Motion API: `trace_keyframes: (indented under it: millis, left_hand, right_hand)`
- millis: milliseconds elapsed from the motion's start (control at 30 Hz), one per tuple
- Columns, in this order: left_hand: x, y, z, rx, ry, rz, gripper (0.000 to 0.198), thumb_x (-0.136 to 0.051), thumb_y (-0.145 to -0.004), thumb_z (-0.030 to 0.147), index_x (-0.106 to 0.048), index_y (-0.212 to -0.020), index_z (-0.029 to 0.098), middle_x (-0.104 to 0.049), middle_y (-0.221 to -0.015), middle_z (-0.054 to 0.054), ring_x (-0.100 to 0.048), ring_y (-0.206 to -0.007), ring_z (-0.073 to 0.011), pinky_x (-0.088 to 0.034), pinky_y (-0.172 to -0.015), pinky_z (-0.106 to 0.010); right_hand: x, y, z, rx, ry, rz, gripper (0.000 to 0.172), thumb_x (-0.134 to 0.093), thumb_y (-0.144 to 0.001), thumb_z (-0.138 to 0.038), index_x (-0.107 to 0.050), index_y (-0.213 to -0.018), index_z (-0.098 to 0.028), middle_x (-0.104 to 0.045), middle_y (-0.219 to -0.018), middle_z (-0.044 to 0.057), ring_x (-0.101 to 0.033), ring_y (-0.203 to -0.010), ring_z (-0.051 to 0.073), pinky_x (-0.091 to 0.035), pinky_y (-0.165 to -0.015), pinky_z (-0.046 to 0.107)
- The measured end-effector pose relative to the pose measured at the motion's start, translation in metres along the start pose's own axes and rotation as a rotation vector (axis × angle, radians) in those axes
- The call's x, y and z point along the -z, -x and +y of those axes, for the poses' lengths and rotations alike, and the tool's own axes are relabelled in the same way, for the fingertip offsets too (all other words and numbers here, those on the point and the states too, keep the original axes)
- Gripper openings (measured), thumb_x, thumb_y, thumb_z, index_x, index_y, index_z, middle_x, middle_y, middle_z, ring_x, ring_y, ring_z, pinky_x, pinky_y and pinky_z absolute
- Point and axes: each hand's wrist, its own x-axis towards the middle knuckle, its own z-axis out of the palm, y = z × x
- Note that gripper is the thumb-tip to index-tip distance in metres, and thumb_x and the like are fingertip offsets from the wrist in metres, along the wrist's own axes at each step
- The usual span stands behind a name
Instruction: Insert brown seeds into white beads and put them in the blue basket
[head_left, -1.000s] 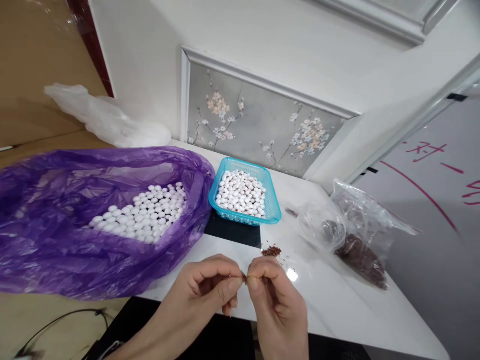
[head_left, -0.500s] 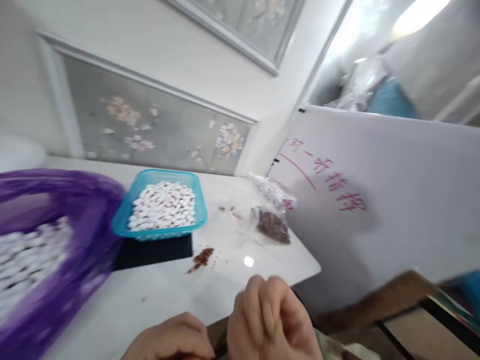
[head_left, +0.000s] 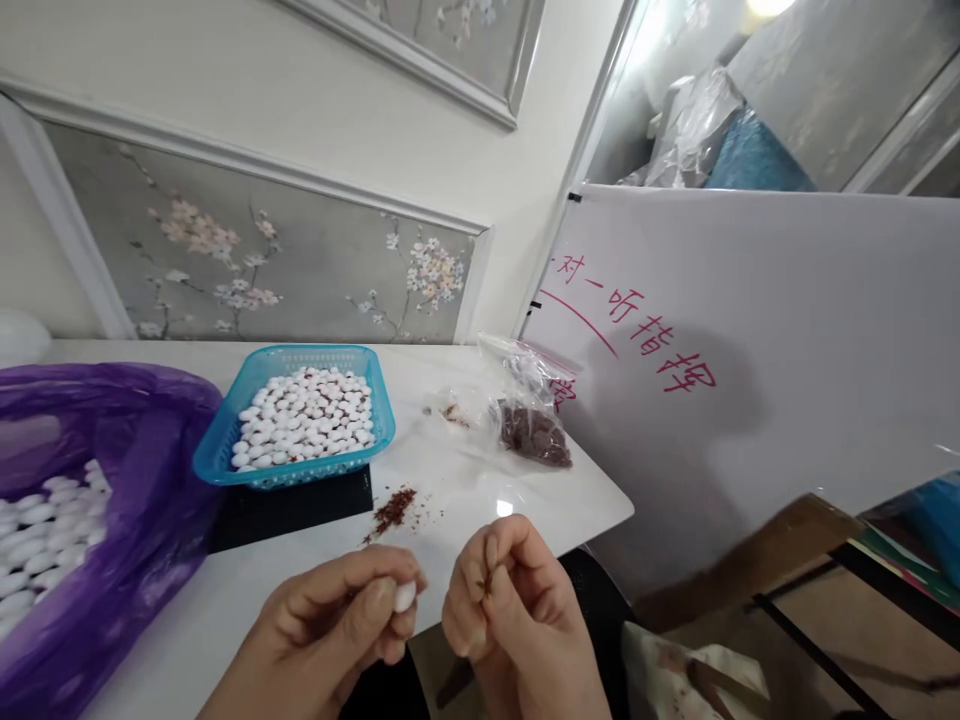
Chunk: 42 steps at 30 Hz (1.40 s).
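Note:
My left hand (head_left: 334, 620) is closed, with a small white oval piece, like a cocoon, (head_left: 405, 597) between thumb and fingers. To its right, my right hand (head_left: 517, 610) is pinched shut over the table's front edge. A little brown stuff, seemingly shreds (head_left: 487, 582), shows at its fingertips. Just beyond the hands lies a loose pile of reddish-brown shreds (head_left: 394, 508). A blue plastic basket (head_left: 384, 400) full of similar white oval pieces stands behind, with brown flecks among them.
On the left, a purple plastic bag (head_left: 161, 490) gapes over more white pieces. A black flat object (head_left: 292, 510) lies under the basket's front. Toward the right rests a clear bag of brown material (head_left: 534, 435). A whiteboard (head_left: 787, 320) with red writing borders the table's right side.
My hands have come further up into view, and the white oval piece now shows in my left fingers. The view has shifted slightly, and the scene is sharper.

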Motion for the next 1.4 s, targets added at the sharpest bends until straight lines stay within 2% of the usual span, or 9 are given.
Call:
trace_keyframes:
  millis: [100,233,367,500,633,867,1067,1167,1400]
  left_hand:
    - [-0.011,0.0,0.005,0.077,0.163,0.038,0.023,-0.086,-0.057,0.034,-0.077,-0.078,0.027,-0.073,-0.077,-0.002,-0.066,-0.071,-0.0178,-0.054,-0.063,-0.023]
    - [-0.027,0.005,0.013,0.067,0.194,0.095,0.021,-0.086,-0.059,0.025,-0.077,-0.077,0.023,-0.071,-0.068,-0.001,-0.063,-0.063,-0.0133,-0.052,-0.061,-0.019]
    - [-0.032,0.009,0.019,0.069,0.2,0.079,0.018,-0.085,-0.06,0.025,-0.075,-0.074,0.019,-0.067,-0.063,-0.001,-0.06,-0.06,-0.0109,-0.05,-0.058,-0.016]
    - [-0.024,0.01,0.017,0.063,0.236,0.115,0.019,-0.085,-0.06,0.026,-0.075,-0.074,0.02,-0.068,-0.067,0.0,-0.06,-0.062,-0.0092,-0.051,-0.064,-0.015]
    - [-0.009,0.007,0.011,0.024,0.248,0.103,0.015,-0.084,-0.063,0.024,-0.076,-0.075,0.02,-0.07,-0.071,0.0,-0.061,-0.066,-0.0094,-0.052,-0.068,-0.016]
    - [0.01,0.007,0.002,-0.009,0.23,0.214,0.015,-0.083,-0.064,0.024,-0.077,-0.076,0.02,-0.072,-0.078,-0.001,-0.062,-0.072,-0.011,-0.053,-0.072,-0.018]
    - [0.019,0.004,-0.002,-0.068,0.198,0.265,0.015,-0.085,-0.061,0.025,-0.078,-0.073,0.02,-0.072,-0.08,-0.002,-0.063,-0.076,-0.0135,-0.054,-0.073,-0.02]
    - [0.023,0.002,-0.002,-0.127,0.146,0.274,0.013,-0.084,-0.061,0.025,-0.078,-0.072,0.021,-0.072,-0.081,-0.002,-0.063,-0.078,-0.0147,-0.054,-0.072,-0.02]
    - [0.035,-0.002,-0.009,-0.247,-0.039,0.252,0.004,-0.078,-0.069,0.021,-0.078,-0.072,0.024,-0.071,-0.085,0.0,-0.064,-0.084,-0.0143,-0.051,-0.079,-0.019]
  right_hand:
    - [0.0,0.001,0.002,-0.001,0.001,-0.021,0.008,-0.067,-0.085,-0.026,-0.061,-0.082,-0.022,-0.054,-0.07,-0.003,-0.047,-0.051,0.006,-0.034,-0.051,0.02]
    - [0.002,0.003,0.003,-0.048,0.035,-0.038,0.005,-0.065,-0.087,-0.025,-0.062,-0.085,-0.022,-0.055,-0.073,-0.003,-0.049,-0.055,0.006,-0.035,-0.054,0.021]
    - [0.001,0.007,0.006,-0.011,0.29,0.017,0.008,-0.065,-0.087,-0.028,-0.064,-0.083,-0.021,-0.056,-0.073,-0.002,-0.052,-0.06,0.008,-0.039,-0.059,0.023]
    - [-0.005,0.01,0.014,0.113,0.589,0.011,0.009,-0.059,-0.09,-0.025,-0.062,-0.082,-0.022,-0.055,-0.077,-0.002,-0.054,-0.07,0.011,-0.043,-0.065,0.023]
    - [-0.011,0.008,0.023,0.179,0.713,-0.046,0.013,-0.053,-0.093,-0.021,-0.058,-0.081,-0.024,-0.05,-0.08,-0.002,-0.05,-0.074,0.012,-0.043,-0.066,0.023]
    - [-0.012,0.005,0.037,0.23,0.929,-0.067,0.015,-0.047,-0.094,-0.018,-0.053,-0.081,-0.023,-0.047,-0.08,-0.002,-0.048,-0.073,0.012,-0.04,-0.065,0.024]
    - [-0.009,0.004,0.049,0.238,1.033,-0.092,0.016,-0.044,-0.095,-0.017,-0.05,-0.082,-0.023,-0.048,-0.081,-0.001,-0.05,-0.076,0.013,-0.043,-0.068,0.026]
    - [-0.009,0.002,0.053,0.186,1.058,-0.123,0.015,-0.043,-0.096,-0.016,-0.049,-0.083,-0.023,-0.048,-0.081,-0.001,-0.051,-0.076,0.013,-0.044,-0.07,0.027]
    - [-0.01,0.0,0.062,0.108,1.051,-0.109,0.015,-0.042,-0.097,-0.021,-0.049,-0.084,-0.024,-0.049,-0.082,-0.001,-0.05,-0.076,0.014,-0.044,-0.069,0.027]
